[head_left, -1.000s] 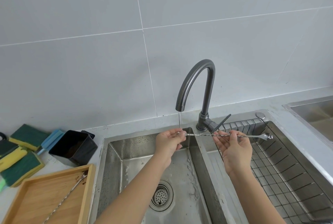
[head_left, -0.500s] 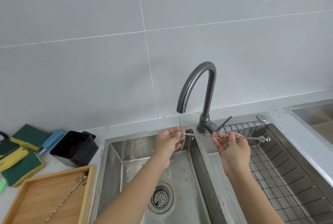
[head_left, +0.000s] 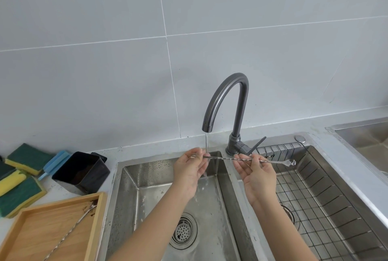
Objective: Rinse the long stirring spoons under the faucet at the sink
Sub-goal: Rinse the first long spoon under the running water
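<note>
A long twisted metal stirring spoon (head_left: 222,158) lies level across the sink (head_left: 119,187), its bowl end (head_left: 292,162) out to the right. My left hand (head_left: 192,168) pinches its left end just under the thin stream from the dark faucet (head_left: 225,101). My right hand (head_left: 257,174) pinches the shaft farther right, over the divider. Water runs onto the shaft beside my left fingers. A second long spoon (head_left: 69,233) with a dirty bowl lies in the wooden tray (head_left: 94,229) at the lower left.
The left basin has a round drain strainer (head_left: 183,232). A wire rack (head_left: 327,197) fills the right basin. A black container (head_left: 83,171) and green-yellow sponges (head_left: 20,189) sit on the counter left of the sink. Another basin edge (head_left: 357,128) shows at far right.
The spoon has slid slightly left under the stream, with both hands keeping their pinch. The view has tilted a little.
</note>
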